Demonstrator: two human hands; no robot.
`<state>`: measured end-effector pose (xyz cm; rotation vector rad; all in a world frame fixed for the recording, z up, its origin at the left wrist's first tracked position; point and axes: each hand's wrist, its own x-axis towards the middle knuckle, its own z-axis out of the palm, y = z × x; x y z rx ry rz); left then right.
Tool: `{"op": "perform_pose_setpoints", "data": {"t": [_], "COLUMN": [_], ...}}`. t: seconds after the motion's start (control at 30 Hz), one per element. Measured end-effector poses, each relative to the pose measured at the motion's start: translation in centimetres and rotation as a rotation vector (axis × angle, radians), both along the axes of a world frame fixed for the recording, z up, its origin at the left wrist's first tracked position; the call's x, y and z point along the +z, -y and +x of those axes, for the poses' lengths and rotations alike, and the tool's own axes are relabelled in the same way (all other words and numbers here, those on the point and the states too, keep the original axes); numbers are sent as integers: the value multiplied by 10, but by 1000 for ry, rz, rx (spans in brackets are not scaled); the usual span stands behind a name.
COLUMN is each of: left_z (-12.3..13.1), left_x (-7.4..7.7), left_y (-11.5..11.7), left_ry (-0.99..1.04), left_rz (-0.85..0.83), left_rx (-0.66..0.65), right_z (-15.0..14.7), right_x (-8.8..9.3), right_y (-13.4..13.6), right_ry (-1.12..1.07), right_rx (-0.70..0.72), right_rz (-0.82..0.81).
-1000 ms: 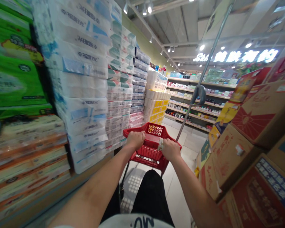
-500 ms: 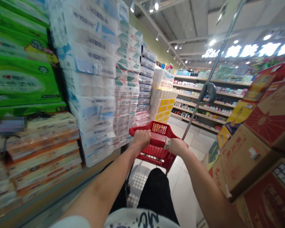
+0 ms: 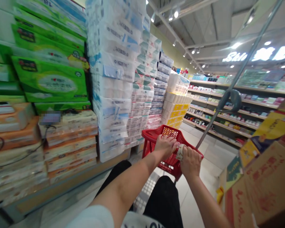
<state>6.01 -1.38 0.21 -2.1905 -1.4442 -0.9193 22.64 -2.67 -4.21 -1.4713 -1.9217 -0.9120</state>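
A red plastic shopping cart (image 3: 177, 173) with a mesh basket stands just ahead of my knees. My left hand (image 3: 165, 147) is closed over the middle of its handle. Close beside it, my right hand (image 3: 191, 161) wraps around the right part of the same handle. Between the two hands, a pale patterned band (image 3: 180, 152) encircles the handle. A tall metal pole (image 3: 210, 125) with a grey hook (image 3: 235, 100) rises from the cart's right side. My arms and hands hide part of the basket.
Tall stacks of wrapped tissue rolls (image 3: 116, 110) line the left, with green tissue packs (image 3: 54, 79) and orange-and-white packs (image 3: 71, 155) nearer. Cardboard cartons (image 3: 268, 183) crowd the right. Stocked shelves (image 3: 213, 120) stand at the back, past the tiled floor (image 3: 209, 172).
The view has turned left, so the stacks and cart appear farther right. My left hand has shifted right along the handle, nearer my right hand.
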Motion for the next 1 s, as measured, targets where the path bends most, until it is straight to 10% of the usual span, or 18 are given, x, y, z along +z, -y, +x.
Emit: {"op": "perform_pose_setpoints", "data": {"t": [0.3, 0.57, 0.87, 1.0], "left_z": [-1, -9, -17, -14], "left_x": [5, 5, 7, 7], "left_y": [9, 10, 11, 10], "left_ry": [-65, -21, -39, -1], "left_rz": [-43, -23, -68, -57], "left_rx": [8, 4, 5, -4], "right_z": [15, -2, 14, 6], "right_x": [70, 11, 67, 45], "right_y": [-25, 8, -13, -6], "right_ry": [-6, -6, -90, -113], "right_rx": [72, -4, 136, 47], "right_rz": [-851, -111, -726, -439]}}
